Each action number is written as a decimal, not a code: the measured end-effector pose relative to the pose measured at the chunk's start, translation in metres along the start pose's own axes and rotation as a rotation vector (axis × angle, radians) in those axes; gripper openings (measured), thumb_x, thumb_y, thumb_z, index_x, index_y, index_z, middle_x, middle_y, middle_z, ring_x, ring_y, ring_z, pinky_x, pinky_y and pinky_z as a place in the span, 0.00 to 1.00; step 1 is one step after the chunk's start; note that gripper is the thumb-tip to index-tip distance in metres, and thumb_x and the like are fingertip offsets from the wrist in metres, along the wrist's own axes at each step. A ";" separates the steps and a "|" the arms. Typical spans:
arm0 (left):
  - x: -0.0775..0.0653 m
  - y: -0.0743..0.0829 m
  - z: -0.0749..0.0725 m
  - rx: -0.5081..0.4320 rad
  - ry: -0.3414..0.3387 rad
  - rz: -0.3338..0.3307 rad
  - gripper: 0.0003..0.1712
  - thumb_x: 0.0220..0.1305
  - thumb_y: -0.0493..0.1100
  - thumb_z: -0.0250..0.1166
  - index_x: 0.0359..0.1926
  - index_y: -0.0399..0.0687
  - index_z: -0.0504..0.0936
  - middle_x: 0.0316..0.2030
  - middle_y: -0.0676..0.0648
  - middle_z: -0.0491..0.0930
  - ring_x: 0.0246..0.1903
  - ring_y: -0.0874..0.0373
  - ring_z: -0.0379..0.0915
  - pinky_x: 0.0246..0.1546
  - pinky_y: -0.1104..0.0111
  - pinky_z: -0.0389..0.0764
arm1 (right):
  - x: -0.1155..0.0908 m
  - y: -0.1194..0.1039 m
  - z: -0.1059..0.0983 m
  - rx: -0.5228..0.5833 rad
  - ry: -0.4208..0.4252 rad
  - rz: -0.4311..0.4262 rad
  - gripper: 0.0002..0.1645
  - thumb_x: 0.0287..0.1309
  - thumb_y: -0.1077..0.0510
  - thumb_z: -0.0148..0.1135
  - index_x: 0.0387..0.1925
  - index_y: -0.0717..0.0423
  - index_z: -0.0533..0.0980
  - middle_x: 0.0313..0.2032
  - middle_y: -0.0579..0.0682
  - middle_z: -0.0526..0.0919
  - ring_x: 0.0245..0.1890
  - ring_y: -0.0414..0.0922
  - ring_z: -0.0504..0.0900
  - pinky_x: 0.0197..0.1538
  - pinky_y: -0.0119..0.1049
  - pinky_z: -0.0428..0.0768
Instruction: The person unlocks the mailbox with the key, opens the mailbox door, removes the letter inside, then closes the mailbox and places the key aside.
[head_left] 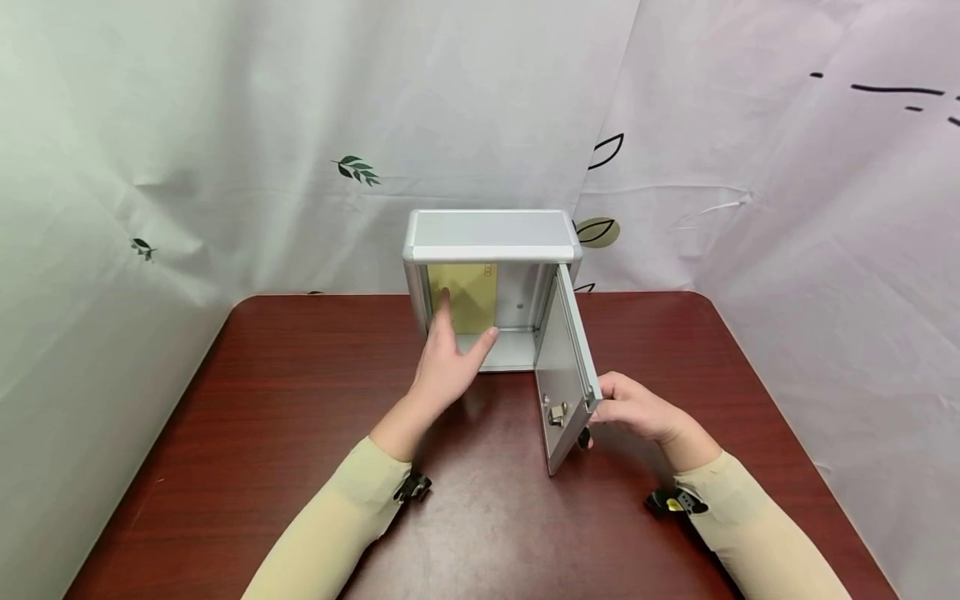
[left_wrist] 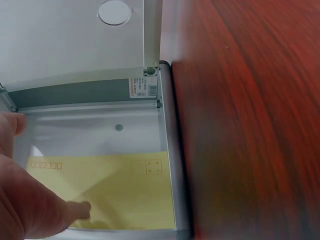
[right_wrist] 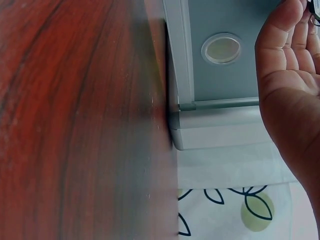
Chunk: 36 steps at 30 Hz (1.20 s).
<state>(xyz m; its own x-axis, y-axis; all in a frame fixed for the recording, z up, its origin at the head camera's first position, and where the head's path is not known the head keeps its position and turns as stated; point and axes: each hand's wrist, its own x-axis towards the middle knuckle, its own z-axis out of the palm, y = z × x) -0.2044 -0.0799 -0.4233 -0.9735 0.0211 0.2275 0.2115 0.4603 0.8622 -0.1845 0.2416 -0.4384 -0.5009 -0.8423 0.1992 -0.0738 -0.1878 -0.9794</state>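
Note:
A silver metal box [head_left: 491, 229] stands upright with its door [head_left: 558, 367] swung out on the right side. Inside, a yellow envelope [head_left: 468, 296] leans against the back wall at the left; in the left wrist view the envelope [left_wrist: 115, 190] shows printed squares. My left hand [head_left: 447, 362] reaches into the box opening, thumb and fingers spread, one fingertip in front of the envelope; whether it touches is unclear. At the door's free edge, my right hand [head_left: 633, 408] curls its fingers about a black key head [head_left: 584, 437] on the outer face. The fingertips are partly hidden.
A lock [head_left: 555, 414] is fitted on the door's inner face. The box rests on a reddish-brown wooden table [head_left: 315, 400], close to its back edge. White cloth [head_left: 480, 100] with leaf prints hangs behind and at both sides.

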 end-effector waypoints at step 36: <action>0.016 -0.002 0.017 -0.008 0.084 -0.075 0.68 0.73 0.60 0.72 0.90 0.36 0.38 0.88 0.28 0.41 0.86 0.33 0.45 0.84 0.44 0.54 | -0.001 0.000 -0.002 -0.024 0.010 0.004 0.16 0.72 0.70 0.57 0.46 0.57 0.89 0.40 0.45 0.91 0.27 0.56 0.85 0.38 0.46 0.90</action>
<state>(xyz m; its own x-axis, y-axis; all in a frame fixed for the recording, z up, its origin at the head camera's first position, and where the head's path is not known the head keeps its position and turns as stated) -0.2220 -0.0659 -0.4291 -0.9761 -0.0873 0.1988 0.1393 0.4508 0.8817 -0.1854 0.2437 -0.4391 -0.5098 -0.8378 0.1953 -0.0923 -0.1725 -0.9807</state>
